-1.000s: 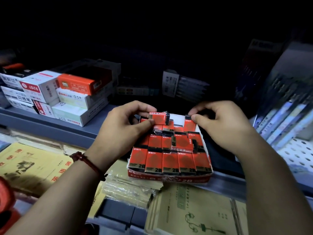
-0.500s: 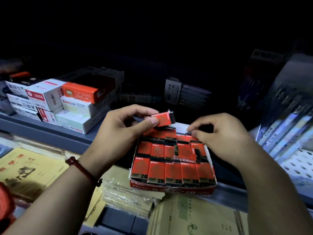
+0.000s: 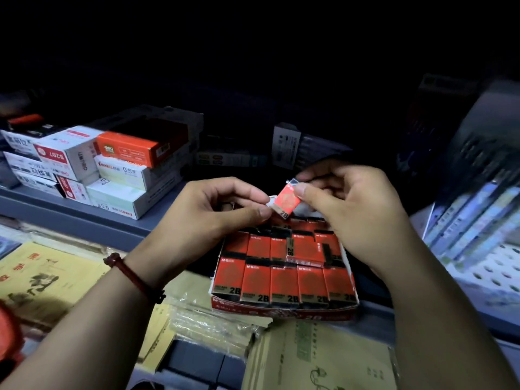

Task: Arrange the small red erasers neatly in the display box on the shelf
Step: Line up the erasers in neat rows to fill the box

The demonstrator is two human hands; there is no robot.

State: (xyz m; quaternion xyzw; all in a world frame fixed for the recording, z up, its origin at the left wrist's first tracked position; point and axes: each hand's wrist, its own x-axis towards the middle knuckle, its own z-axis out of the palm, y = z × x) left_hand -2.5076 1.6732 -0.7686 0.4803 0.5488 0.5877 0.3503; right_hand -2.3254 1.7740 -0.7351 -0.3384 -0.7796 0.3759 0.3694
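Mid-frame, a small red rectangular eraser (image 3: 287,202) in clear wrap, marked 2B, is held tilted just above the far end of the red cardboard display box (image 3: 281,312). The left hand (image 3: 213,218) has its grip pinched on the eraser's lower left end, and the right hand (image 3: 346,218) has its grip pinched on the upper right end. The box sits on the grey metal shelf (image 3: 84,220), with its near row of packed erasers (image 3: 284,288) lying even and the rows behind uneven. White and orange cardboard boxes (image 3: 121,175) are stacked at the left.
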